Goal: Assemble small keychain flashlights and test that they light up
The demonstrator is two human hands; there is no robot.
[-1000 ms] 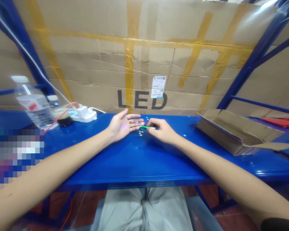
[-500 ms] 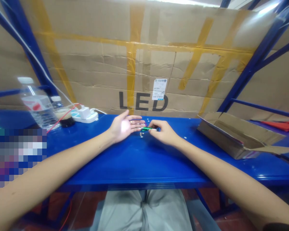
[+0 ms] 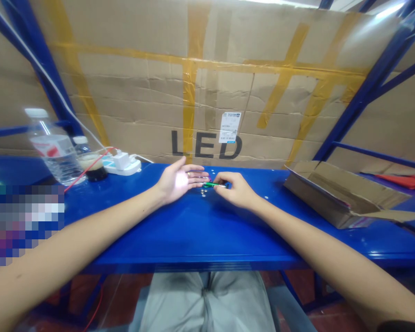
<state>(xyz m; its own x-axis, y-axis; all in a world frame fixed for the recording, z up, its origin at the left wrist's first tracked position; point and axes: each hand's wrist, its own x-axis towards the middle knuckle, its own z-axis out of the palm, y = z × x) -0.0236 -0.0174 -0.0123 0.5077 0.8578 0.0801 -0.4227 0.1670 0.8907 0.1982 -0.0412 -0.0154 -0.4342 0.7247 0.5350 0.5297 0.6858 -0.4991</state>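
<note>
My left hand [image 3: 180,180] lies palm up on the blue table [image 3: 193,230], fingers stretched out, with a bright light spot on the palm. My right hand [image 3: 234,189] is closed in a pinch on a small green pen-like light [image 3: 212,184] that points at the left palm. A few tiny round silver pieces [image 3: 203,192] lie on the table just below the left fingertips. A ring shows on one left finger.
An open cardboard box [image 3: 335,196] sits at the right. At the left stand a water bottle [image 3: 53,150], a dark-filled jar [image 3: 91,166] and a white power strip [image 3: 122,164] with cables. A taped cardboard wall marked LED [image 3: 205,145] backs the table.
Both hands stay almost still. The light spot on my left palm is brighter than one second ago. The view has shifted slightly.
</note>
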